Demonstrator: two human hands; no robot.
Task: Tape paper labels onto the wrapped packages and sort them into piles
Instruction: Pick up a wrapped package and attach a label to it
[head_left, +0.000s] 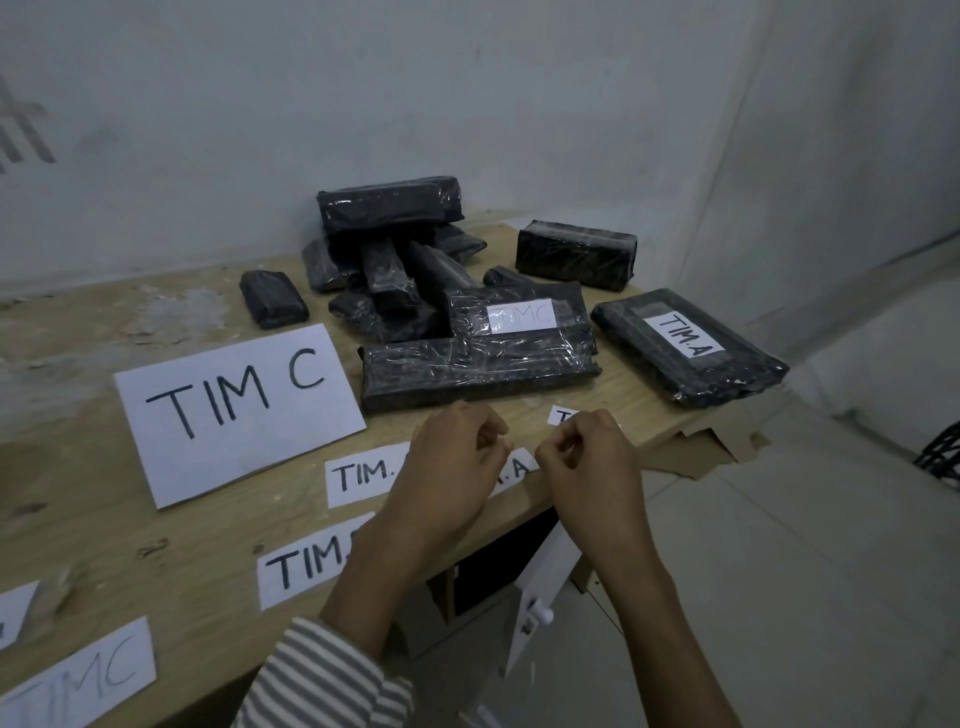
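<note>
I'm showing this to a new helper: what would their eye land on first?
The big white sheet reading TIM C lies left on the wooden table. At the back sits a heap of black wrapped packages, with a package labelled TIM.A apart at the right edge. In front, the left hand and right hand sit close together, fingers curled, over small paper labels.

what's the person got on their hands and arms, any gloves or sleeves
No gloves, rings or watch show on the left hand or the right hand; both are bare. The left arm wears a sleeve with thin grey and white stripes, which ends partway up the forearm. No sleeve shows on the right arm within the frame.
</note>
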